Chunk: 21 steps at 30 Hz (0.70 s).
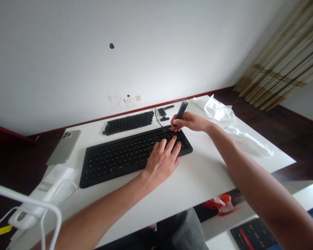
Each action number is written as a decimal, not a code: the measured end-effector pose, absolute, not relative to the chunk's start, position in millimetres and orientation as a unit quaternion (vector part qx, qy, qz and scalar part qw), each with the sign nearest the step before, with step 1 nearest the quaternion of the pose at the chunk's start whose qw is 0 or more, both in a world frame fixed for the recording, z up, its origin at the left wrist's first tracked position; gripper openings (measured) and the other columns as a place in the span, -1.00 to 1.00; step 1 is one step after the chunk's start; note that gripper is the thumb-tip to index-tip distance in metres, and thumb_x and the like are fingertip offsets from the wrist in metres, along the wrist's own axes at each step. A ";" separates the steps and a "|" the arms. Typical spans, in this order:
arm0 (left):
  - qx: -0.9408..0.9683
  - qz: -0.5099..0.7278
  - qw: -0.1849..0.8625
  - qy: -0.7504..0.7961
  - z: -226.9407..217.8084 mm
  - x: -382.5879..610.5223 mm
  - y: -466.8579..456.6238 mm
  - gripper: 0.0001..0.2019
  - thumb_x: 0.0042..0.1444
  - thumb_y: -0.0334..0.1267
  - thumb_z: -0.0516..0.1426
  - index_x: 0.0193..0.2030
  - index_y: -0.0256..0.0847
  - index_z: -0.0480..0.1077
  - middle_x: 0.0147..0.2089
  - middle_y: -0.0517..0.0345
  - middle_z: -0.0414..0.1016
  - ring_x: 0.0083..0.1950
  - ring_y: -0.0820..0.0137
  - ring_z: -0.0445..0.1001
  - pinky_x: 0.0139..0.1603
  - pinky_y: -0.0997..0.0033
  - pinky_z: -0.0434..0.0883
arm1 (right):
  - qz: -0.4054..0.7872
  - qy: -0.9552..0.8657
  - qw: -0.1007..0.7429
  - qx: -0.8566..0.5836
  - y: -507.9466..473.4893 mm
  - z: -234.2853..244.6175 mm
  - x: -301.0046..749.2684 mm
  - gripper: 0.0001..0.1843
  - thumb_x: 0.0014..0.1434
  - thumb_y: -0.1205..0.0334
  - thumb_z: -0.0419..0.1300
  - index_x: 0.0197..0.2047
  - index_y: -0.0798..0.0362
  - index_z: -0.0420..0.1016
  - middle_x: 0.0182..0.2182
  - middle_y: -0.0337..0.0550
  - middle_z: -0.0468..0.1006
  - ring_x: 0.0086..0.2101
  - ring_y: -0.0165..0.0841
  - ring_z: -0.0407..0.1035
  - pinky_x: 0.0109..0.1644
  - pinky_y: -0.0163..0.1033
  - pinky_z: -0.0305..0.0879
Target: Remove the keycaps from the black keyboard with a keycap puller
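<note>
A black keyboard [120, 156] lies slanted across the white table, its key caps off and the sockets bare over much of it. My left hand [163, 158] rests palm down on its right part, fingers spread over the keys area and holding nothing. Above the keyboard's back right corner, my right hand [184, 121] is closed around a thick dark stick-like tool [182, 108], held nearly upright like a pen. The tool's lower tip is hidden by my fingers. Loose black key caps [130, 122] lie in rows behind the keyboard, with smaller groups of key caps [162, 111] beside the cable [156, 116].
A phone [66, 147] lies face down at the left edge of the table [198, 180]. Near it are a white power strip [44, 194] and white cables [52, 208]. Crumpled white plastic bags [216, 109] lie at the right. A wall stands behind the table.
</note>
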State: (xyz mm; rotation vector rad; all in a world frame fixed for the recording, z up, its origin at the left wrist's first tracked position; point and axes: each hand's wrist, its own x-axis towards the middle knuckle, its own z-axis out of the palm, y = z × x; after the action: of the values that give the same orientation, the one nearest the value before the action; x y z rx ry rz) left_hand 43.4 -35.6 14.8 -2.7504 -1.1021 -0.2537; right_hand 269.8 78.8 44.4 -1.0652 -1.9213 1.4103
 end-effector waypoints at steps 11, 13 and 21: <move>-0.921 -0.114 0.043 -0.369 10.2 43.9 -32.7 -0.52 0.45 -0.10 0.08 0.43 -0.12 0.31 0.53 0.02 0.23 0.18 0.10 0.34 0.13 0.09 0.43 | 0.532 -0.708 0.239 -0.399 78.5 46.2 265.4 -0.40 0.24 -0.34 0.29 -0.18 0.11 0.62 -0.25 -0.01 0.71 -0.23 -0.23 0.60 -0.09 -0.12 0.57; -0.921 -0.116 0.037 -0.370 8.9 44.2 -32.8 -0.53 0.44 -0.10 0.09 0.43 -0.11 0.31 0.54 0.01 0.22 0.18 0.09 0.35 0.12 0.08 0.43 | 0.526 -0.702 0.251 -0.409 78.9 43.9 264.2 -0.40 0.24 -0.34 0.29 -0.19 0.11 0.62 -0.26 -0.01 0.70 -0.24 -0.24 0.59 -0.10 -0.12 0.57; -0.920 -0.143 -0.013 -0.364 8.1 39.4 -16.5 -0.38 0.30 -0.05 0.21 0.44 -0.16 0.29 0.50 -0.17 0.22 0.22 0.03 0.37 0.21 0.00 0.42 | 0.523 -0.677 0.282 -0.434 82.4 38.9 269.9 -0.42 0.21 -0.31 0.35 -0.17 0.11 0.61 -0.22 0.01 0.71 -0.21 -0.21 0.62 -0.09 -0.12 0.58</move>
State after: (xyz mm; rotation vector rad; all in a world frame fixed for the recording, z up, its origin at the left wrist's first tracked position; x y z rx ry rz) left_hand 39.4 -16.5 8.1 -2.9151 -1.1527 -0.4530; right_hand 269.9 82.4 38.9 -1.1626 -1.8127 1.4005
